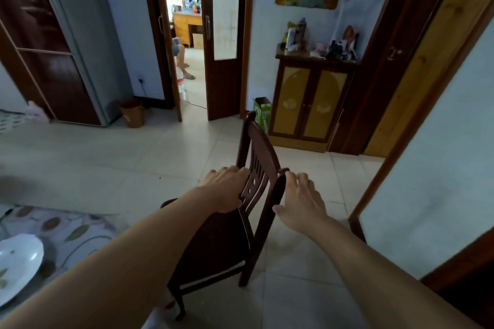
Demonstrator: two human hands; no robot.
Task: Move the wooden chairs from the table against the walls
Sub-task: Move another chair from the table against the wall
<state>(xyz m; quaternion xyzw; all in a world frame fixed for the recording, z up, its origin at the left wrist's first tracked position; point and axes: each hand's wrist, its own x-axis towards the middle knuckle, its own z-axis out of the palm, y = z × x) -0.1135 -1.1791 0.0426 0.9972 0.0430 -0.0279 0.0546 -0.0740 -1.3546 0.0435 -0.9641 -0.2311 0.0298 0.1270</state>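
A dark wooden chair stands on the tiled floor in front of me, its slatted backrest turned edge-on to the right. My left hand is wrapped around the backrest from the seat side. My right hand lies on the backrest's near upright, fingers curled over its top end. The table, covered with a leaf-patterned cloth, is at the lower left beside the chair.
A white plate sits on the table. A low yellow-doored cabinet stands against the far wall, a green box beside it. A brown bin is near an open doorway, where a seated person's legs show. A light wall is close on my right.
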